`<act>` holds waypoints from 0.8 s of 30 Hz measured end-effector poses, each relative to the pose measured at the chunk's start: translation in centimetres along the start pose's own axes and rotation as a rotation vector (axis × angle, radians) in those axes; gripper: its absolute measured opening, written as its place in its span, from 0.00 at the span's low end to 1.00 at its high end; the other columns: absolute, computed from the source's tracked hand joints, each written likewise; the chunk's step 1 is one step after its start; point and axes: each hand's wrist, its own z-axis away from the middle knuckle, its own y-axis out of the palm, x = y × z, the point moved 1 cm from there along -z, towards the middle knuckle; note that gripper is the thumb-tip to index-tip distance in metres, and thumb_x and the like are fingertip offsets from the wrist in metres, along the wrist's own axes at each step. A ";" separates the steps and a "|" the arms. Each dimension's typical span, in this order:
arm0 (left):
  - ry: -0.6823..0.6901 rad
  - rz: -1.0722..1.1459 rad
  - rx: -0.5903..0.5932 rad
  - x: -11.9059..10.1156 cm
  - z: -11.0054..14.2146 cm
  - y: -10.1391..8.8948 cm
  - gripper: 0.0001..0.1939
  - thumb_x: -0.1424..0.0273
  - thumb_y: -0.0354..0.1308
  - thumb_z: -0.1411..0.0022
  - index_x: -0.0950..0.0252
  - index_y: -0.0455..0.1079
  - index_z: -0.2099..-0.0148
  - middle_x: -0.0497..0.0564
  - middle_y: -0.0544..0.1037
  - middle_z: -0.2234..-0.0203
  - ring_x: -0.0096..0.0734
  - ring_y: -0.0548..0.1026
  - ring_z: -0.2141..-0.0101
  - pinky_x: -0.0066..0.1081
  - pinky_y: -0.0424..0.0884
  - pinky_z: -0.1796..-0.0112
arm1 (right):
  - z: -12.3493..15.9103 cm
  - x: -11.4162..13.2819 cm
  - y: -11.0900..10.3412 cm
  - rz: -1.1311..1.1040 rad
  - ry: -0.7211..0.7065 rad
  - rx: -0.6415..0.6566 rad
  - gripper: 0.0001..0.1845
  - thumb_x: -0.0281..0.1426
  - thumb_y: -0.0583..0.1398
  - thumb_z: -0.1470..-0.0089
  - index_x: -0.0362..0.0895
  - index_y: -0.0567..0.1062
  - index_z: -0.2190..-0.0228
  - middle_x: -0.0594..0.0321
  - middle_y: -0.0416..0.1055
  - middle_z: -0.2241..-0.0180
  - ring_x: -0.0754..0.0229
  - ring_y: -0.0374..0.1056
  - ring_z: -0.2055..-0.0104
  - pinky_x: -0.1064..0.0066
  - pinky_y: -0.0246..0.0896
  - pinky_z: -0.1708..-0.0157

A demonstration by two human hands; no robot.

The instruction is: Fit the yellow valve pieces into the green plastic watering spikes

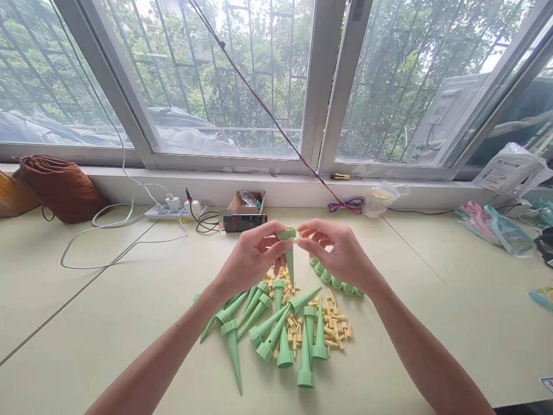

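Between the thumb and fingers of my left hand is a green plastic spike, its wide cap up and its tip pointing down. Close to the cap's right side, my right hand pinches a small pale yellow peg, mostly hidden by the fingertips. Below both hands lies a loose pile of green spikes, pointing various ways. Small yellow pegs are heaped among and beside them. Beyond my right wrist, several green spikes or caps stand in a row, partly covered by my arm.
On the pale table, a power strip with white cables sits at the back left. A small cardboard box and a dark phone are behind my hands. A brown pouch lies far left; plastic-wrapped items lie right.
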 end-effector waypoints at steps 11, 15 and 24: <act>0.025 0.068 0.039 0.1 -0.1 0.1 0.08 0.65 0.59 0.34 0.65 0.67 0.62 0.43 0.72 0.80 0.22 0.71 0.82 0.25 0.69 0.78 | 0.1 -0.7 0.2 0.250 -0.179 0.025 0.13 0.35 0.54 0.33 0.42 0.75 0.64 0.64 0.69 0.74 0.64 0.63 0.74 0.71 0.58 0.70; 0.017 0.072 0.031 -0.1 0.0 0.2 0.08 0.65 0.59 0.34 0.65 0.68 0.62 0.43 0.72 0.80 0.22 0.70 0.82 0.25 0.68 0.78 | 0.2 -0.5 0.2 0.254 -0.172 0.046 0.15 0.35 0.53 0.33 0.42 0.74 0.68 0.66 0.67 0.76 0.65 0.60 0.75 0.73 0.55 0.70; 0.032 0.093 -0.023 -0.1 0.2 1.1 0.07 0.66 0.59 0.35 0.65 0.69 0.62 0.43 0.70 0.78 0.22 0.70 0.82 0.24 0.68 0.80 | 0.3 -0.3 0.4 0.107 -0.051 0.083 0.21 0.39 0.49 0.32 0.44 0.66 0.75 0.71 0.56 0.83 0.67 0.53 0.79 0.74 0.51 0.74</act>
